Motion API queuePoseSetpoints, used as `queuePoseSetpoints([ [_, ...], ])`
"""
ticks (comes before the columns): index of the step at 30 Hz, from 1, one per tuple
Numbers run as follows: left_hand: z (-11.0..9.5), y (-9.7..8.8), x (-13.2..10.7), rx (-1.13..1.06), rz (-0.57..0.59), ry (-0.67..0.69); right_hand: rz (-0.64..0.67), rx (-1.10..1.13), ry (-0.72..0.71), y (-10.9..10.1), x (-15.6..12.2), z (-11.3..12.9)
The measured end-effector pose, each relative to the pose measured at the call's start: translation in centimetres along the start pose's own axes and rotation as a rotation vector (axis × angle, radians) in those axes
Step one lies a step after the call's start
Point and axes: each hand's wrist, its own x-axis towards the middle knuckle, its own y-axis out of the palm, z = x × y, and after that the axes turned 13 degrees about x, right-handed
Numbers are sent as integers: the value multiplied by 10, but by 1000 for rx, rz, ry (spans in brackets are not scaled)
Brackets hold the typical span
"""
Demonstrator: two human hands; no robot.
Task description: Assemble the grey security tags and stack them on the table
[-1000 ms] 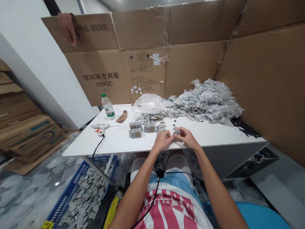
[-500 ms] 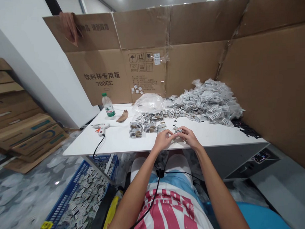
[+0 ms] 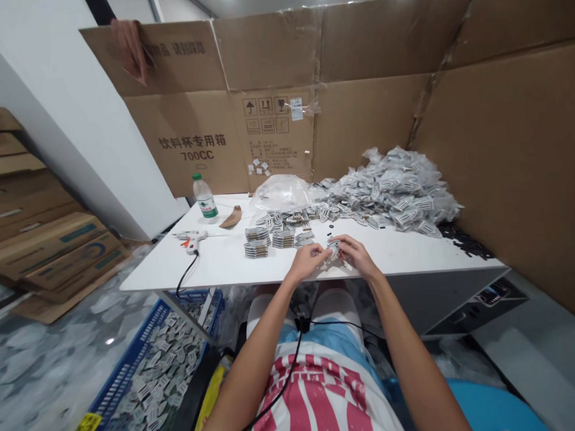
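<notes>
Both my hands meet over the near edge of the white table [image 3: 223, 268]. My left hand [image 3: 308, 260] and my right hand [image 3: 355, 254] are closed in a pinch on one small grey-and-white striped patch [image 3: 334, 248] held between them. Just beyond my hands lie neat stacks of the same patches [image 3: 269, 240]. A big heap of bagged patches [image 3: 390, 190] fills the table's far right.
A glue gun [image 3: 192, 240] with a black cord lies at the table's left, near a water bottle [image 3: 204, 198] and a clear plastic bag [image 3: 280, 194]. Cardboard walls [image 3: 359, 112] enclose the back and right. A blue crate [image 3: 151, 371] of patches sits on the floor at left.
My hands have lifted slightly and shifted a little away from me, turning the patch between the fingers. Nothing else on the table has moved.
</notes>
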Motion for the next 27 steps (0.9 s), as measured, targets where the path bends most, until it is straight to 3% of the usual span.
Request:
queuePoseSetpoints([
  [6, 0, 3, 1, 28, -39, -32, -13, -19, -6, -2, 1, -2],
  [15, -9, 2, -5, 67, -232, -84, -88, 54, 13, -6, 4, -10],
  [27, -2, 4, -6, 149, -267, -95, -136, 79, -1, -8, 9, -17],
])
